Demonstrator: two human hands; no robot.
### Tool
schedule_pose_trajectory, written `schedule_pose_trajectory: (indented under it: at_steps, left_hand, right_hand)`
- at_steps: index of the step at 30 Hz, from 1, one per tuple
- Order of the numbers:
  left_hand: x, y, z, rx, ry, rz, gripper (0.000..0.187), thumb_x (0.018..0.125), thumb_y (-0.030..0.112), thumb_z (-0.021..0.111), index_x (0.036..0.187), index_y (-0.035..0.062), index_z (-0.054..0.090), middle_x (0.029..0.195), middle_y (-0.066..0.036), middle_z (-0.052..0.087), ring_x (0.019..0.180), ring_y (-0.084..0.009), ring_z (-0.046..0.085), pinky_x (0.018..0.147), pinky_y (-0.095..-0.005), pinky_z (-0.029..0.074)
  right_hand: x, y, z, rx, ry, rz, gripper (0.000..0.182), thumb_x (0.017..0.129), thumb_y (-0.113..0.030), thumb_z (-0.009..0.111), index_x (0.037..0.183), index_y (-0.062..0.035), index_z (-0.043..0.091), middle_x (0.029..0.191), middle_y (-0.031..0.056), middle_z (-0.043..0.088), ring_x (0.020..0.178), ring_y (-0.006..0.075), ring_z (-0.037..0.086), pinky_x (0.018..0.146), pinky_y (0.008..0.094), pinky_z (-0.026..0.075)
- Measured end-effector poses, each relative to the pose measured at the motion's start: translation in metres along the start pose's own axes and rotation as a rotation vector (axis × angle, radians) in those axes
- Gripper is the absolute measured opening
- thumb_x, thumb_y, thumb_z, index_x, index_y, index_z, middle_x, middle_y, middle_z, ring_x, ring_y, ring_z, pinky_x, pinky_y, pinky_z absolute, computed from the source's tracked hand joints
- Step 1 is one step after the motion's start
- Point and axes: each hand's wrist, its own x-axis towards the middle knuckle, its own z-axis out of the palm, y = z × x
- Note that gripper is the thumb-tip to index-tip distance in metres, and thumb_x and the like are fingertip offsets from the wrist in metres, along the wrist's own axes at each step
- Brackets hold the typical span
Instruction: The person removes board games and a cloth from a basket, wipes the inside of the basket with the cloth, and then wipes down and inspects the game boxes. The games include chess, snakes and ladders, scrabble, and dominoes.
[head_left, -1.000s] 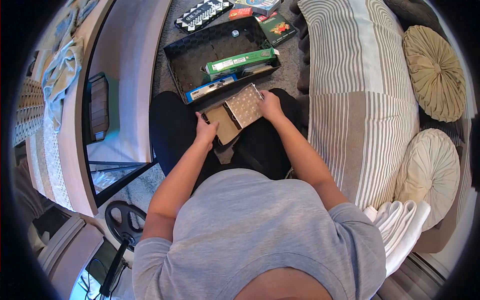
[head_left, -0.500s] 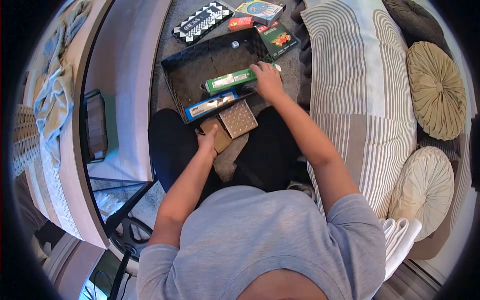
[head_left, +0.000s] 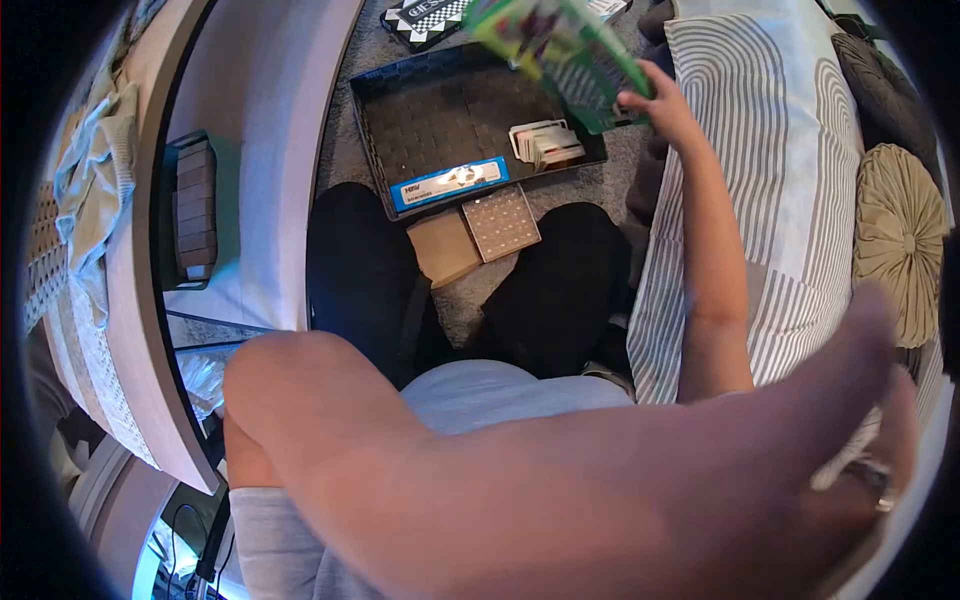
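Observation:
My right hand (head_left: 662, 103) is closed on the edge of a green game box (head_left: 585, 65), tilted up over the far right of a black woven basket (head_left: 425, 110). Inside the basket, a blue-and-white box (head_left: 452, 183) lies along the near side, with a loose pile of cards (head_left: 545, 145) to its right. A brown cardboard piece (head_left: 445, 248) and a dotted square box (head_left: 502, 223) lie between my knees. My left forearm sweeps across the foreground, and my left hand (head_left: 870, 420), blurred at the right edge, is away from the boxes.
Beyond the basket lies a black-and-white chess box (head_left: 425, 22) on the carpet. A bed or couch with a striped cover (head_left: 745, 150) and a round pleated cushion (head_left: 905, 245) borders the right. Wooden furniture (head_left: 260, 150) stands on the left.
My right hand has lifted the green box out of the basket, up and to the right. My left hand has let go of the brown cardboard piece and swung across to the right. Cards now show in the basket.

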Motion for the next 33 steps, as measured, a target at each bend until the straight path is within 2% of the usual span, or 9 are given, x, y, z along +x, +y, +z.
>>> schedule_pose_trajectory:
  at_steps: [5, 12, 14, 15, 17, 19, 21, 24, 33]
  left_hand:
    - [0.007, 0.002, 0.002, 0.202, -0.248, -0.037, 0.037, 0.075, 0.018, 0.054, 0.110, 0.0101, 0.061, 0.109, -0.008, 0.057, 0.101, -0.0186, 0.058, 0.089, -0.0393, 0.046]
    - [0.022, -0.022, 0.002, 0.436, -0.575, 0.010, 0.034, 0.078, 0.020, 0.052, 0.109, 0.0092, 0.062, 0.107, -0.008, 0.057, 0.101, -0.0183, 0.058, 0.087, -0.0379, 0.048]
    - [0.034, -0.079, -0.004, -0.025, -0.788, -0.770, 0.035, 0.077, 0.010, 0.060, 0.112, 0.0142, 0.064, 0.102, -0.007, 0.067, 0.090, -0.0239, 0.066, 0.075, -0.0374, 0.051]
    - [-0.035, -0.120, 0.022, -0.056, -0.117, -0.622, 0.039, 0.081, 0.006, 0.055, 0.120, 0.0065, 0.058, 0.110, -0.015, 0.063, 0.098, -0.0314, 0.062, 0.082, -0.0407, 0.050]
    - [-0.111, -0.197, 0.056, 0.083, -0.253, -0.993, 0.043, 0.086, 0.009, 0.055, 0.129, 0.0070, 0.052, 0.115, -0.018, 0.060, 0.106, -0.0343, 0.058, 0.091, -0.0404, 0.045]
    - [-0.175, -0.242, 0.095, 0.102, -0.435, -1.139, 0.061, 0.080, 0.016, 0.066, 0.136, 0.0053, 0.043, 0.121, -0.019, 0.056, 0.116, -0.0340, 0.051, 0.100, -0.0404, 0.039]
    - [-0.204, -0.261, 0.125, 0.074, -0.467, -1.120, 0.068, 0.076, 0.018, 0.070, 0.137, 0.0061, 0.041, 0.124, -0.018, 0.054, 0.118, -0.0332, 0.049, 0.101, -0.0395, 0.039]
    - [-0.222, -0.271, 0.151, 0.031, -0.554, -1.138, 0.082, 0.070, 0.021, 0.077, 0.140, 0.0075, 0.037, 0.130, -0.016, 0.050, 0.121, -0.0324, 0.046, 0.102, -0.0387, 0.039]
    - [-0.241, -0.277, 0.162, 0.013, -0.567, -1.255, 0.086, 0.067, 0.024, 0.080, 0.142, 0.0155, 0.038, 0.123, -0.017, 0.052, 0.116, -0.0346, 0.048, 0.100, -0.0402, 0.039]
  right_hand:
    - [0.019, 0.026, -0.017, 0.582, 0.233, 0.414, 0.043, 0.088, -0.024, 0.064, 0.126, -0.0125, 0.048, 0.106, 0.0067, 0.061, 0.088, 0.0197, 0.059, 0.068, 0.0369, 0.050]
    - [0.059, 0.134, 0.006, 0.755, 0.318, 0.784, 0.035, 0.093, -0.031, 0.056, 0.125, -0.0196, 0.048, 0.114, 0.0076, 0.057, 0.100, 0.0252, 0.054, 0.075, 0.0478, 0.049]
    - [0.052, 0.140, 0.019, 0.570, 0.245, 0.788, 0.040, 0.092, -0.034, 0.056, 0.126, -0.0150, 0.049, 0.121, 0.0106, 0.056, 0.106, 0.0263, 0.054, 0.086, 0.0507, 0.044]
    - [0.053, 0.154, 0.024, 0.105, 0.335, 0.670, 0.041, 0.088, -0.028, 0.060, 0.124, -0.0112, 0.051, 0.118, 0.0121, 0.057, 0.103, 0.0292, 0.055, 0.087, 0.0487, 0.045]
    - [0.055, 0.157, 0.027, -0.358, 0.414, 0.527, 0.042, 0.085, -0.022, 0.064, 0.122, -0.0073, 0.052, 0.114, 0.0136, 0.058, 0.101, 0.0321, 0.055, 0.087, 0.0466, 0.046]
    - [0.047, 0.093, 0.035, -0.644, 0.613, -0.199, 0.041, 0.077, -0.012, 0.066, 0.116, -0.0040, 0.056, 0.110, 0.0161, 0.058, 0.102, 0.0346, 0.054, 0.091, 0.0413, 0.043]
    - [0.038, 0.046, 0.056, -0.401, 0.186, -0.499, 0.042, 0.068, -0.004, 0.067, 0.109, -0.0035, 0.059, 0.108, 0.0152, 0.058, 0.105, 0.0338, 0.052, 0.093, 0.0404, 0.042]
    - [0.023, 0.036, 0.104, -0.666, -0.438, -0.364, 0.071, 0.061, -0.004, 0.074, 0.127, -0.0055, 0.046, 0.128, 0.0159, 0.046, 0.121, 0.0346, 0.043, 0.100, 0.0413, 0.040]
    - [0.019, 0.056, 0.144, -0.818, -0.677, -0.135, 0.077, 0.061, -0.017, 0.081, 0.126, -0.0079, 0.041, 0.131, 0.0157, 0.042, 0.123, 0.0359, 0.041, 0.097, 0.0515, 0.040]
